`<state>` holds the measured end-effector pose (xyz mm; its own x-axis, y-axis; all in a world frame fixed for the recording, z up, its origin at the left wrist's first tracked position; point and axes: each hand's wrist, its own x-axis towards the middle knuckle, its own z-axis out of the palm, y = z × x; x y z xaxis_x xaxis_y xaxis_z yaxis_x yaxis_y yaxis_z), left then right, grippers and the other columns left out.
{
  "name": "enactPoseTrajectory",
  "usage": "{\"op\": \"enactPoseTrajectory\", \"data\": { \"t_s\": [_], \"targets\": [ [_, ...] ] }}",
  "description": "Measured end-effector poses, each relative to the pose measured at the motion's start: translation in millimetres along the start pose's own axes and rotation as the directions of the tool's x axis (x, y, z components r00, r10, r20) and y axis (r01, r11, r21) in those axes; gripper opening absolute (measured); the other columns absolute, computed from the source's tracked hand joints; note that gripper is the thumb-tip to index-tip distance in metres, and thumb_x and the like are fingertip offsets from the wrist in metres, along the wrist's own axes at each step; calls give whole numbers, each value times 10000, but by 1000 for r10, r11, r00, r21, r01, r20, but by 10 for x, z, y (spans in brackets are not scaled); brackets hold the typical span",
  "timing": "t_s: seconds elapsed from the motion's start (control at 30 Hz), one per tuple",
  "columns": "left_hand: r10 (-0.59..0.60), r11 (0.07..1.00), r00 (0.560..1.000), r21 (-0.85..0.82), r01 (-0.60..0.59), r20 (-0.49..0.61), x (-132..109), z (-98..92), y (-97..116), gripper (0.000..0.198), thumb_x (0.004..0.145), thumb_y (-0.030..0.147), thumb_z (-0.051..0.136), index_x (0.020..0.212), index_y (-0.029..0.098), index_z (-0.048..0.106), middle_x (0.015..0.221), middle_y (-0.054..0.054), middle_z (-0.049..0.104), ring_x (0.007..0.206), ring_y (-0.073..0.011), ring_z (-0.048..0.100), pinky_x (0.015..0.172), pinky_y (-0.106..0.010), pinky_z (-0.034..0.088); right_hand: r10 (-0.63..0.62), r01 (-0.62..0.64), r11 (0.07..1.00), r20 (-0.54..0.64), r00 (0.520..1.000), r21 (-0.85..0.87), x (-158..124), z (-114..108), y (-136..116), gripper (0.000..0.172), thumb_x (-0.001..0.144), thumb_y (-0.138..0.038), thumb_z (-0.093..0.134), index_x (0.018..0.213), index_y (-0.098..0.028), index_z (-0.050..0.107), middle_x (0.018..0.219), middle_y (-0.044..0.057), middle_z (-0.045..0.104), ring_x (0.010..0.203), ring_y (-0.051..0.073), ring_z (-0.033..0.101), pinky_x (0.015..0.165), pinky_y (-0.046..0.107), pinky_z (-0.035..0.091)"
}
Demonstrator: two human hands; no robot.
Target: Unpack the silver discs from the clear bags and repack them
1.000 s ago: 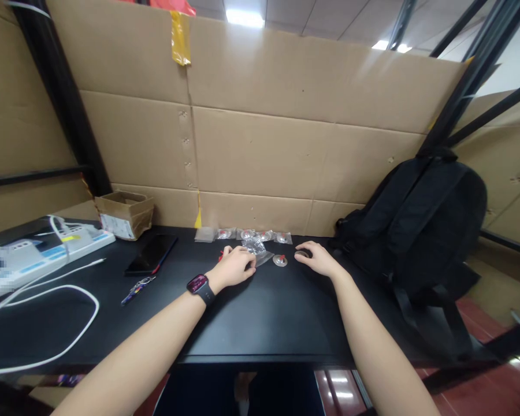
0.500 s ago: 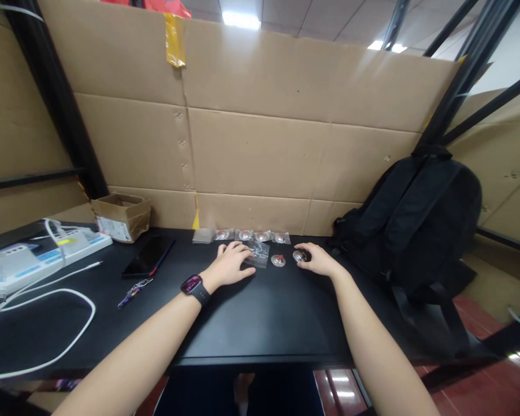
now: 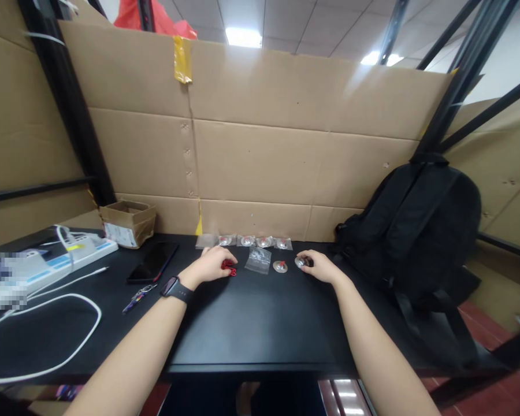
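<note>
My left hand [image 3: 216, 263], with a watch on its wrist, has its fingers curled over small red pieces [image 3: 229, 267] on the black table. My right hand [image 3: 318, 266] holds a small round clear item [image 3: 301, 262] between thumb and fingers at the table surface. Between the hands lie a flat clear bag [image 3: 259, 260] and a round clear disc with a red part [image 3: 280, 266]. Behind them stands a row of several small clear packets with red bits [image 3: 246, 241]. A flat clear packet [image 3: 206, 241] sits at the row's left end.
At the left are a phone [image 3: 152, 262], keys [image 3: 138, 298], a small cardboard box [image 3: 130, 223], a white power strip [image 3: 73, 263] and a looped white cable [image 3: 96, 323]. A black backpack [image 3: 420, 231] stands on the right. Cardboard panels [image 3: 260, 156] rise behind the table [image 3: 260, 329].
My left hand has moved left off the clear bag and is now at the red pieces. My right hand stays at the round item. The view has tilted up slightly.
</note>
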<state>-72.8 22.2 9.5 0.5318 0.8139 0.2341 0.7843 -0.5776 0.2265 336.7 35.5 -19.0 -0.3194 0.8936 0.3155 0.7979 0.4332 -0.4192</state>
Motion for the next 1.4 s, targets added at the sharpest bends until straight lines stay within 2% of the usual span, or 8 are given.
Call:
{"op": "enactPoseTrajectory", "data": {
  "t_s": [0.13, 0.37, 0.57, 0.73, 0.93, 1.13, 1.27, 1.4],
  "targets": [
    [11, 1000, 1000, -19, -12, -26, -2, -53, -23, 193, 858, 261, 609, 986, 282, 753, 1033, -27, 753, 1019, -240, 644, 869, -336, 406, 3, -3, 1000, 0, 1000, 8, 7, 12, 8, 366, 744, -158, 699, 1108, -192, 705, 1057, 82, 722, 903, 213, 671, 879, 348, 515],
    [72, 996, 997, -48, -72, 6, -30, -83, -106, 156, 811, 267, 687, 942, 279, 770, 994, -12, 750, 967, -206, 647, 852, -291, 412, 16, -16, 1000, 12, 1000, 4, 10, -29, 20, 406, 719, -106, 709, 1112, -210, 704, 1074, 71, 724, 921, 208, 672, 904, 345, 511],
    [120, 990, 993, -70, -119, 4, 17, -12, -54, 116, 766, 361, 739, 848, 295, 787, 921, -23, 722, 926, -222, 626, 842, -310, 400, 0, 3, 998, -50, 999, 61, -7, -80, -28, 430, 728, -108, 707, 1144, -213, 683, 1116, 65, 711, 974, 208, 674, 946, 361, 500],
    [123, 987, 992, -108, -121, 6, 28, 32, -32, 95, 750, 354, 755, 817, 298, 792, 918, -30, 704, 966, -237, 607, 857, -325, 386, 30, -28, 995, -19, 999, 100, -10, -77, -103, 487, 706, -92, 729, 1170, -229, 673, 1130, 61, 712, 992, 205, 675, 948, 374, 505],
    [136, 988, 991, -74, -135, 12, 23, 68, -4, 55, 790, 265, 709, 790, 270, 764, 900, -21, 704, 942, -221, 596, 836, -317, 375, 35, -31, 996, -43, 998, 89, -4, -65, -96, 518, 689, -93, 755, 1183, -217, 663, 1102, 66, 712, 946, 193, 673, 920, 356, 508],
    [113, 992, 994, -55, -113, 1, 38, 103, -8, 90, 845, 283, 658, 798, 252, 729, 932, -35, 700, 1031, -245, 565, 905, -348, 361, 50, -41, 988, -57, 997, 151, 2, -67, -136, 516, 704, -113, 743, 1199, -223, 645, 1136, 68, 692, 947, 188, 670, 852, 335, 516],
    [60, 994, 996, -92, -66, -61, 15, 19, 88, 136, 894, 298, 591, 825, 235, 689, 932, -37, 701, 1062, -251, 563, 933, -371, 369, 54, -24, 971, -122, 991, 238, 11, -82, -255, 494, 727, -155, 729, 1206, -238, 640, 1141, 74, 695, 978, 209, 665, 804, 332, 523],
    [55, 950, 979, -290, -112, -197, 24, -33, 257, 221, 947, 382, 514, 913, 220, 661, 926, -25, 711, 883, -196, 620, 836, -314, 436, 13, 62, 917, -186, 982, 394, 42, -39, -506, 461, 743, -198, 729, 1194, -229, 638, 1164, 84, 687, 1020, 221, 653, 788, 329, 533]
  ]
}}
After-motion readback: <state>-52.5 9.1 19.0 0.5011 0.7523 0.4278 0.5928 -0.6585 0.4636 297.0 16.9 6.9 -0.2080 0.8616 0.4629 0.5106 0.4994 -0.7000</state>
